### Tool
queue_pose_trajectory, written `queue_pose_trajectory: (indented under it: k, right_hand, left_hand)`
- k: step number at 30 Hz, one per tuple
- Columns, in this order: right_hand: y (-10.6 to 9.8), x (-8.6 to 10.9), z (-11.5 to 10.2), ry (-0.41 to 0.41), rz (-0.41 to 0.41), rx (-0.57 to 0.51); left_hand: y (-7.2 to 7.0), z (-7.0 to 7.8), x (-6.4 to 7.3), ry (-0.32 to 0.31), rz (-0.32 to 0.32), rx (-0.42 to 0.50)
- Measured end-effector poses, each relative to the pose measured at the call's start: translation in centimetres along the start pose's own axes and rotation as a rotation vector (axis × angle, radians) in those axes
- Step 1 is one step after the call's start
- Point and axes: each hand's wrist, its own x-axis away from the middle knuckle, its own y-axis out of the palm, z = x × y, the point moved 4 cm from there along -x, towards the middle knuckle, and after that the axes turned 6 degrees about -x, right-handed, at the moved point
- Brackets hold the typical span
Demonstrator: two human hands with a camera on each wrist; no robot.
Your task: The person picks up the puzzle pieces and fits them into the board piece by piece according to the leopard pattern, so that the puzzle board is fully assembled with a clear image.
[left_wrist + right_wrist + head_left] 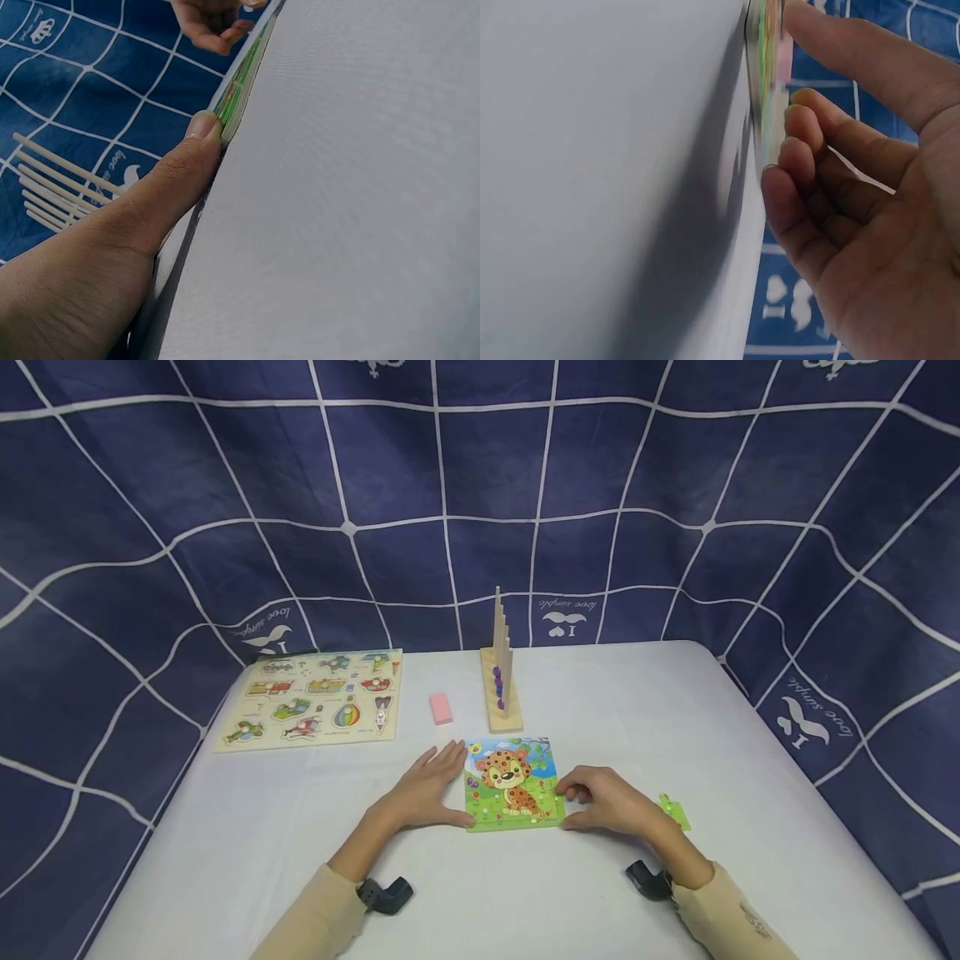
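Note:
A square jigsaw puzzle (pixel 512 783) with a cartoon leopard on grass lies flat on the white table, seams showing between its pieces. Along its left side, my left hand (pixel 433 787) is spread, fingers extended by the upper left corner and thumb at the lower left one. The left wrist view has that thumb (pixel 172 176) pressed against the puzzle's edge. At the right side, my right hand (pixel 609 800) bends its fingers, index and thumb tips apart at the edge near the lower right corner. A loose green puzzle piece (pixel 674 812) lies beyond the right wrist.
Behind the puzzle stands a wooden peg rack (pixel 504 718) with upright rods and small purple and blue beads. A pink block (pixel 441 708) lies left of it. Farther left is a vehicle peg-puzzle board (pixel 352 741). A dark blue checked curtain (pixel 480 468) borders the table.

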Motion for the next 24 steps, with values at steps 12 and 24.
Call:
queue_pose_trajectory:
  k: [12,24]
  right_hand:
    - [-4.6,3.7,3.4,0.120,0.023,0.048]
    - [-7.5,7.5,7.5,0.200,0.037,0.043]
  left_hand:
    - [0.0,0.1,-0.1,-0.006,-0.005,0.000]
    - [0.0,0.0,-0.2,0.000,0.002,0.007]
